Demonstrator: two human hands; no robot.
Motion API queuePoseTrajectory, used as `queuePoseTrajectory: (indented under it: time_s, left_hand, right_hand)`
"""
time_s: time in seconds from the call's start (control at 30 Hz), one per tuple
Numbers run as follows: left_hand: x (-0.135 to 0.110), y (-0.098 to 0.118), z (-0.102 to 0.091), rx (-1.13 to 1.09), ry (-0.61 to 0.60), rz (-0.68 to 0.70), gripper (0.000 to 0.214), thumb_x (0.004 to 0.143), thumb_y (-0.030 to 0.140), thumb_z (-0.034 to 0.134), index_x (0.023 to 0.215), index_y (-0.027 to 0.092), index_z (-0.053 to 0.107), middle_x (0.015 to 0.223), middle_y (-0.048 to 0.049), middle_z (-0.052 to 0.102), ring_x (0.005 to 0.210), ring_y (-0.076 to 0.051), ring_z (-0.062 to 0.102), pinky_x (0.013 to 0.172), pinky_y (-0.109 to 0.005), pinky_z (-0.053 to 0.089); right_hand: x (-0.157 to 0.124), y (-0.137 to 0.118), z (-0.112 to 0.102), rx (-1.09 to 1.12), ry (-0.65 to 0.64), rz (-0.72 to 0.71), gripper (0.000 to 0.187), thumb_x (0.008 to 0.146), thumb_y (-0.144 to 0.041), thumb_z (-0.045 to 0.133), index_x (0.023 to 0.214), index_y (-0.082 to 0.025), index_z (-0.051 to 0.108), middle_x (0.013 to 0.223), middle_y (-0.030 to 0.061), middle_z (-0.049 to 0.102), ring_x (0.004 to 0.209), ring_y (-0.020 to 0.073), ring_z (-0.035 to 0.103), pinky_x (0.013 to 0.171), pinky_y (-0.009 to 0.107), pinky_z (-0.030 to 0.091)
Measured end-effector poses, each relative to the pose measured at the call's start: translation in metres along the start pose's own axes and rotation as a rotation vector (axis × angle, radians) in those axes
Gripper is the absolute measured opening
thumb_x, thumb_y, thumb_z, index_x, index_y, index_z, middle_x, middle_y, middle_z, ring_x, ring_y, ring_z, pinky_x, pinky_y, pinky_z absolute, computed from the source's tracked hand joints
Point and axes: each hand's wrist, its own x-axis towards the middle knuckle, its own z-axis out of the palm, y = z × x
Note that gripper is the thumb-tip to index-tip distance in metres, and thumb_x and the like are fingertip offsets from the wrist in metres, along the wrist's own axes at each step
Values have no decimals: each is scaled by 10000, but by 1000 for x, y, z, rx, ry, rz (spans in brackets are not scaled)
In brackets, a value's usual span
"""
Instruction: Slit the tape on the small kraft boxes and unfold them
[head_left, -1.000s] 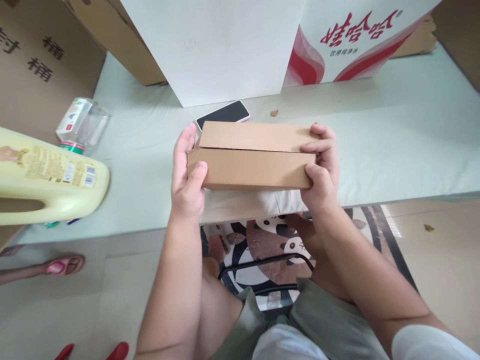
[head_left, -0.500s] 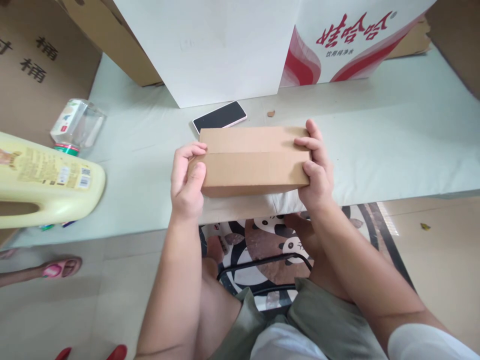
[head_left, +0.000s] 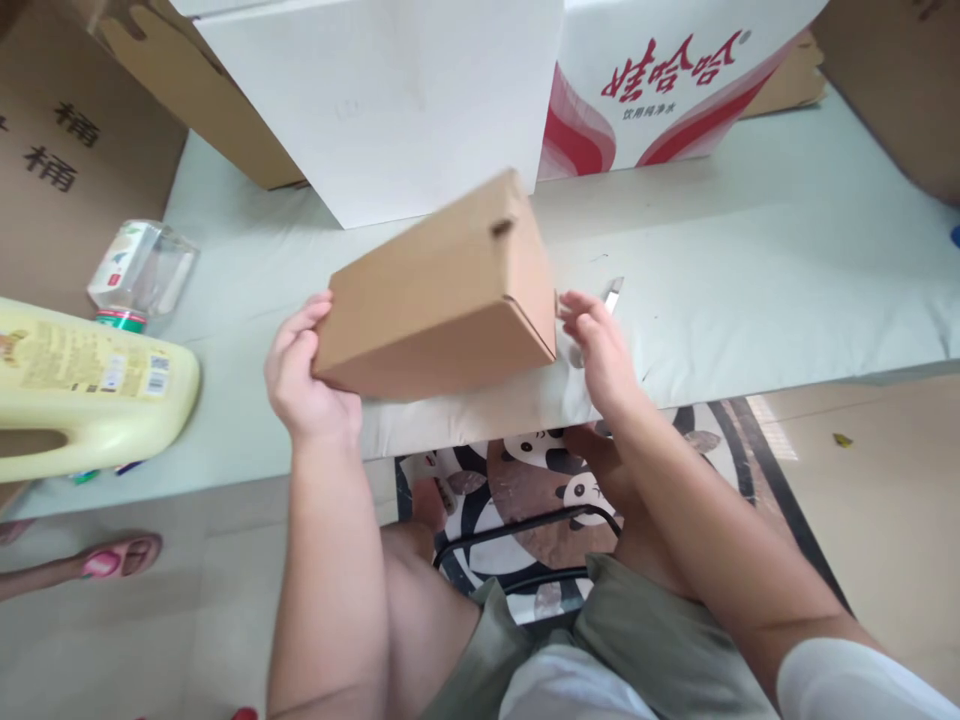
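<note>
A closed brown cardboard box [head_left: 439,290] is tilted up off the pale green tabletop [head_left: 750,290], its far end raised toward the white carton. My left hand [head_left: 300,375] grips the box's near left corner, fingers curled round the edge. At the box's right end my right hand [head_left: 596,345] hovers with fingers spread, fingertips just touching or barely off the corner. A small metal blade or tool [head_left: 613,295] lies on the table just beyond my right fingers.
A big white carton [head_left: 390,100] and a red-and-white printed carton [head_left: 667,80] stand at the back. Brown cartons [head_left: 67,170] sit at the left, beside a clear plastic bottle [head_left: 139,270] and a yellow jug [head_left: 82,385]. Another person's foot in a pink sandal [head_left: 112,555] is on the floor.
The box, held level by both hands before, has been swung and tilted up to the left. My right hand has let go and opened. The phone is now hidden behind the box.
</note>
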Motion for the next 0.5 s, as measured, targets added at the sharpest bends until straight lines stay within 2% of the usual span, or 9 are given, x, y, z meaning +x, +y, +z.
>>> queuePoseTrajectory:
  time_s: [0.07, 0.13, 0.17, 0.23, 0.33, 0.4, 0.5]
  left_hand:
    - [7, -7, -10, -25, 84, -100, 188, 762, 229, 581, 864, 187, 734, 1064, -35, 779, 1069, -224, 677, 1025, -427, 522]
    - [10, -17, -19, 29, 93, -195, 159, 754, 283, 579, 874, 237, 673, 998, 20, 764, 1018, -203, 662, 915, -395, 549]
    - [9, -22, -22, 54, 58, -262, 137, 774, 327, 587, 867, 247, 647, 954, 31, 748, 999, -197, 651, 880, -380, 552]
    - [4, -29, -22, 79, -25, -351, 173, 819, 414, 599, 876, 253, 623, 949, 44, 737, 1046, -202, 639, 892, -370, 547]
    - [-8, -35, -15, 91, -133, -319, 278, 857, 509, 646, 1029, 292, 645, 1112, 85, 751, 1281, -227, 584, 1078, -392, 501]
    - [-13, -36, -13, 106, -174, -326, 419, 872, 623, 631, 1124, 290, 662, 1232, 75, 750, 1378, -274, 541, 1159, -443, 467]
    - [-19, -36, -12, 164, -297, -426, 554, 907, 733, 539, 1152, 261, 694, 1250, 26, 766, 1365, -334, 579, 1137, -520, 507]
  right_hand:
    - [-4, -5, 6, 21, -173, -5, 600, 992, -657, 380, 1443, -288, 523, 1575, 83, 540, 1478, 282, 506, 1262, 548, 383]
    - [-6, -12, 14, 26, -289, -136, 645, 983, -679, 421, 1493, -289, 479, 1631, 77, 482, 1536, 268, 437, 1289, 534, 349]
    - [-6, -16, 18, 20, -314, -218, 683, 974, -692, 440, 1524, -288, 442, 1661, 76, 442, 1568, 259, 387, 1306, 522, 324]
    - [-5, -21, 25, -15, -313, -335, 747, 961, -718, 451, 1563, -281, 387, 1688, 84, 396, 1602, 249, 321, 1332, 512, 272]
    - [-3, -26, 28, -111, -306, -400, 739, 972, -725, 415, 1571, -293, 387, 1662, 82, 436, 1593, 246, 337, 1351, 526, 207]
    - [-6, -29, 26, -159, -290, -432, 698, 984, -710, 398, 1546, -298, 437, 1627, 82, 476, 1569, 250, 375, 1342, 530, 230]
    - [-14, -37, 23, -187, -236, -492, 643, 990, -679, 406, 1499, -299, 507, 1617, 84, 472, 1557, 268, 388, 1312, 526, 307]
